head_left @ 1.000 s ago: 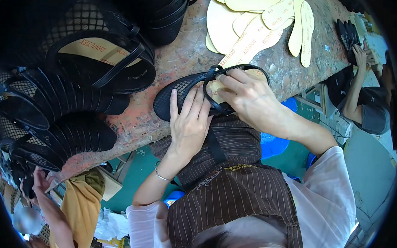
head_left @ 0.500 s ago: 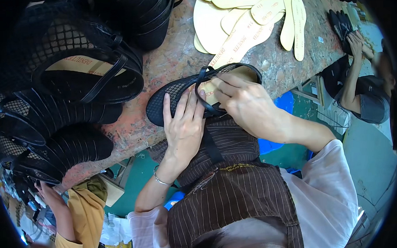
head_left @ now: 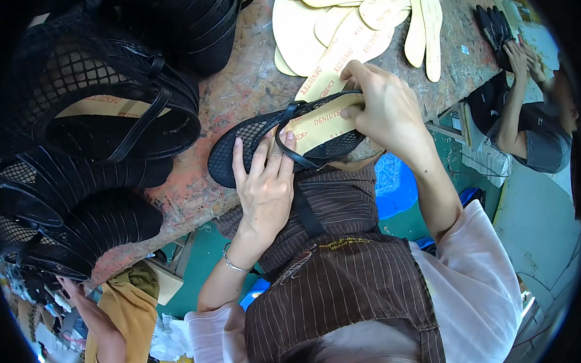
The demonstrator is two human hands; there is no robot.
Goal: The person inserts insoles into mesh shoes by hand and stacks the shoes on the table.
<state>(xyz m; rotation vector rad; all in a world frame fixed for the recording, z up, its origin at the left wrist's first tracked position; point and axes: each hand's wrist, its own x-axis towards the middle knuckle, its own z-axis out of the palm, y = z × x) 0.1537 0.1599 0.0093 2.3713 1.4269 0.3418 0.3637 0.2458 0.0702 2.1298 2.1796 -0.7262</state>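
A black mesh shoe (head_left: 237, 133) with a thin strap lies at the table's near edge, toe to the left. A cream insole (head_left: 330, 120) with red print lies inside it. My left hand (head_left: 265, 192) holds the front part, fingers laid over the mesh and strap, its thumb hidden. My right hand (head_left: 390, 104) is closed round the heel end, thumb on the inside and fingers curled over the far side. It covers the back of the heel.
Loose cream insoles (head_left: 356, 38) lie in an overlapping pile beyond the shoe. Stacked black mesh shoes (head_left: 111, 181) crowd the left side. A blue container (head_left: 393, 184) stands below the table edge. Other people work at the far left and far right.
My right hand has moved from inside the shoe, over the insole, out to the heel end, uncovering more of the insole. My left hand stays on the front of the shoe.
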